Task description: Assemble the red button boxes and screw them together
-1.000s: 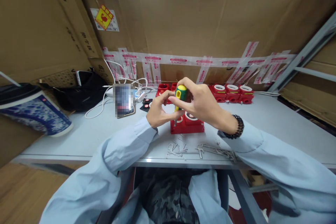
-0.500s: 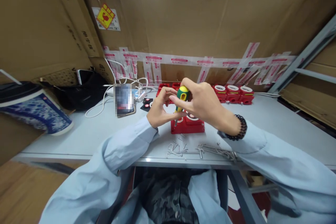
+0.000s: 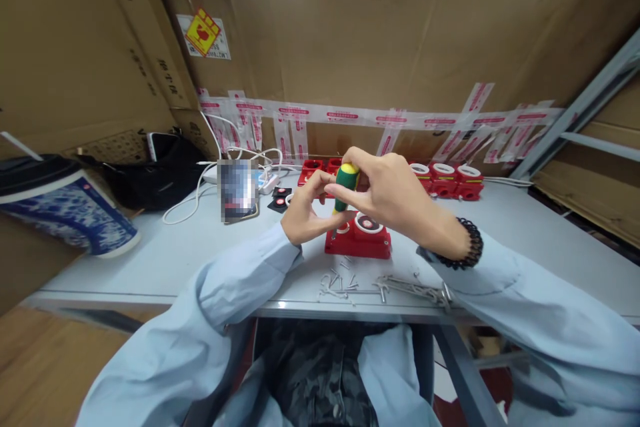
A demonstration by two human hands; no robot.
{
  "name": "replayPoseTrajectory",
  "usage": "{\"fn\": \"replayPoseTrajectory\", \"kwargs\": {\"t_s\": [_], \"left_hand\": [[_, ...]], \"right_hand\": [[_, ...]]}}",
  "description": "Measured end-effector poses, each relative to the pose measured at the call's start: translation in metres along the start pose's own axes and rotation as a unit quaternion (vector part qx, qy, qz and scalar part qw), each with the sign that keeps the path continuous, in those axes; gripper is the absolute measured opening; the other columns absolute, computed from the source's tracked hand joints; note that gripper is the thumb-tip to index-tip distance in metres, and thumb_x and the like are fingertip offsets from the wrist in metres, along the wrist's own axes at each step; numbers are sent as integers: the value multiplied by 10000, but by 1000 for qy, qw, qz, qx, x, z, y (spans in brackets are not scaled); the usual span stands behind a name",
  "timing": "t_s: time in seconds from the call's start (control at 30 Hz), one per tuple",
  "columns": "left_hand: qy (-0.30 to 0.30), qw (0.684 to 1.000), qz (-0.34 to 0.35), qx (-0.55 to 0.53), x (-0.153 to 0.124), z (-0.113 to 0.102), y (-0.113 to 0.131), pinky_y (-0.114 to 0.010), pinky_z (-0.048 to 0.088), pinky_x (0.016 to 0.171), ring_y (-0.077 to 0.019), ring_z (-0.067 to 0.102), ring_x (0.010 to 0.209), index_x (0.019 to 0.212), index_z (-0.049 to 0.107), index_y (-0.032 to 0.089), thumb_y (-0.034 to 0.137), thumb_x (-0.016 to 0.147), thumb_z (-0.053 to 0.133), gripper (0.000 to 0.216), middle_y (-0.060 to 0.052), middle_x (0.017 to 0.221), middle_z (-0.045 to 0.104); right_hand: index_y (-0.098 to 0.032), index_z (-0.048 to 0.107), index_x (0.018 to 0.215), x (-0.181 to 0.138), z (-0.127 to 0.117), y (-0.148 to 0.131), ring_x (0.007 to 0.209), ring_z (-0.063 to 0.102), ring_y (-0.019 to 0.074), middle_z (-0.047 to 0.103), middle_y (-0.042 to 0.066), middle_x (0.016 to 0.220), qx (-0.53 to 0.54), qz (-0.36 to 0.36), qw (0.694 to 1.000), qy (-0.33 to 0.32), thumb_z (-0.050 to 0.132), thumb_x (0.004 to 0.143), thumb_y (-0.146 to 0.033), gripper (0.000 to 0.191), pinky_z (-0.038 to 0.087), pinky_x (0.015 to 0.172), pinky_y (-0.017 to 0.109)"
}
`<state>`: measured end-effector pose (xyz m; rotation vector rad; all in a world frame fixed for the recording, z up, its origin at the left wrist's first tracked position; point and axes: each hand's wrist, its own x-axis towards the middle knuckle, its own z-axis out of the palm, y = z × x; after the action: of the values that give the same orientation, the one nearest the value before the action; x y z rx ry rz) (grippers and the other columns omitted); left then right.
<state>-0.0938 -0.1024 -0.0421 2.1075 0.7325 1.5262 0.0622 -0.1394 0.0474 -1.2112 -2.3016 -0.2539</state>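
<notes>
A screwdriver with a green and yellow handle stands nearly upright, its tip down at the left end of a red block. The block carries white rings and a dark round disc. My right hand is closed around the handle from the right. My left hand curls round the lower part of the screwdriver, thumb in front, its other fingers partly hidden behind. Loose screws lie on the table in front of the block.
More red blocks with white rings stand along the back. Metal rods lie near the front edge. To the left are a phone, white cables, black square pieces, a black bag and a blue-and-white cup.
The screwdriver handle has turned, so a plain green side shows where a yellow patch faced me. My right hand and wrist have shifted slightly; my left hand stays almost in place.
</notes>
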Motion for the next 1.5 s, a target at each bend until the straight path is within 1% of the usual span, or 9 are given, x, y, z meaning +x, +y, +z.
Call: {"fn": "replayPoseTrajectory", "kwargs": {"t_s": [0.13,0.27,0.43,0.57,0.83,1.07,1.17,1.37,1.5], "left_hand": [[2,1000,3,16,1,0,-2,-254,382,574,-107,482,620,697,498,176,354,663,778,334,27,651,536],[-28,999,-9,25,1,-3,-8,-270,419,605,-123,517,626,702,538,170,353,714,732,267,16,648,569],[-250,967,-23,38,-2,-12,-28,-383,477,914,-271,587,1077,1098,582,183,400,558,832,634,-79,1109,645],[-344,937,-38,46,-5,-14,-46,-418,462,968,-291,599,1106,1109,593,175,341,605,795,568,-101,1152,653],[-338,937,-34,77,-7,-7,-54,-504,406,1025,-336,533,1210,1217,548,174,391,632,791,669,-148,1277,589],[-327,941,-14,89,-7,-6,-54,-497,340,1095,-343,440,1306,1279,515,181,408,645,781,724,-150,1360,521],[-333,940,-11,71,-7,-5,-55,-491,359,1083,-332,456,1292,1277,515,191,393,655,776,704,-138,1345,535],[-319,944,-22,77,-8,-4,-53,-481,414,1019,-326,511,1221,1298,473,178,377,633,794,765,-156,1317,540],[-314,945,-42,80,-7,-5,-51,-470,461,956,-335,527,1195,1336,422,165,403,623,797,840,-185,1340,510]], "right_hand": [[-188,576,897,0,9,-5,547,517,160,619,26,652,-49,12,998,22,516,871,-510,329,238,517,262],[-183,568,1078,-3,4,0,754,601,191,681,67,900,-3,-36,999,-19,490,907,-449,326,326,599,264],[-200,507,1201,-3,-14,9,821,594,164,667,55,1030,108,-113,979,-128,489,915,-279,298,385,698,267],[-162,574,1020,2,-15,7,716,576,145,675,45,883,108,-124,976,-142,535,905,-282,171,372,643,258],[-118,598,873,9,12,-15,647,607,248,658,140,711,-139,54,988,-29,497,889,-498,393,262,512,299],[-161,485,1167,10,-17,-1,731,584,176,670,81,961,3,-112,979,-169,478,920,-311,288,336,593,272],[-163,560,1024,12,-19,2,672,553,154,666,57,854,19,-132,975,-181,506,920,-351,221,330,594,264],[-138,636,851,14,11,4,638,591,216,670,126,730,-130,46,990,-22,426,913,-540,458,298,552,288],[-152,635,797,10,9,19,654,603,233,663,120,703,-133,80,988,-23,365,902,-610,542,300,539,289]]}}
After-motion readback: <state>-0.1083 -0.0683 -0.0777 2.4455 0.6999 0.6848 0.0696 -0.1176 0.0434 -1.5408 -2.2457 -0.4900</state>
